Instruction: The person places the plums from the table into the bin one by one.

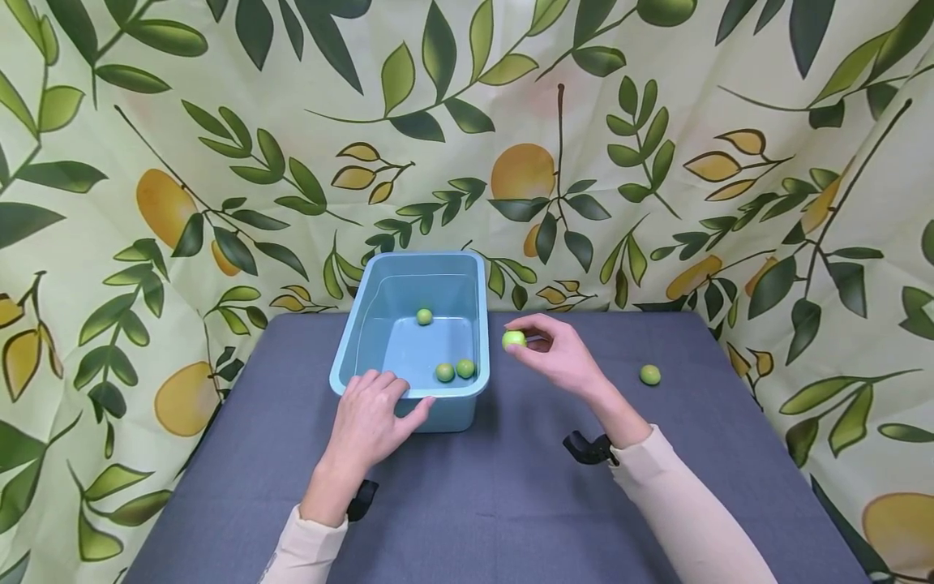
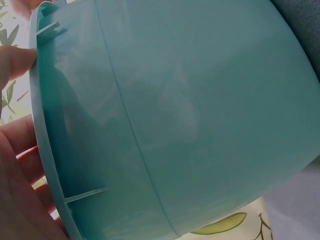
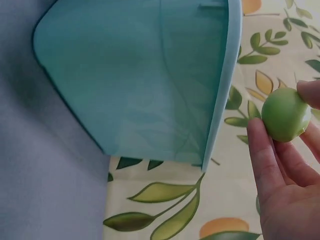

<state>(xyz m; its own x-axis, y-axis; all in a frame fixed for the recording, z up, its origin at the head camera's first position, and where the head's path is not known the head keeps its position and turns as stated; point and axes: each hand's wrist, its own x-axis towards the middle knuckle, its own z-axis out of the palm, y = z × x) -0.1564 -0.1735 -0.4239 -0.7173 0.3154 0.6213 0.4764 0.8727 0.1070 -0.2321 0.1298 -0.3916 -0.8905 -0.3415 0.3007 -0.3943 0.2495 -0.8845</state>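
My right hand (image 1: pixel 560 353) pinches a small round green fruit (image 1: pixel 514 339) between thumb and fingertips, just right of the blue plastic tub (image 1: pixel 409 392). The right wrist view shows the green fruit (image 3: pixel 285 115) smooth and plain green, held above the level of the tub's rim (image 3: pixel 227 75). My left hand (image 1: pixel 374 418) rests on the tub's near rim, thumb spread to the right along it. In the left wrist view its thumb and fingers lie at the rim (image 2: pixel 42 125), fingers relaxed. Inside the tub are green fruits: one toward the back (image 1: pixel 424 316), two near the front right (image 1: pixel 464 369).
Another green fruit (image 1: pixel 649 375) lies on the dark grey-blue tabletop (image 1: pixel 540 511), right of my right hand. A leaf-and-fruit patterned cloth (image 1: pixel 452 178) hangs behind the table and along both sides. Black straps (image 1: pixel 587 448) sit at both wrists.
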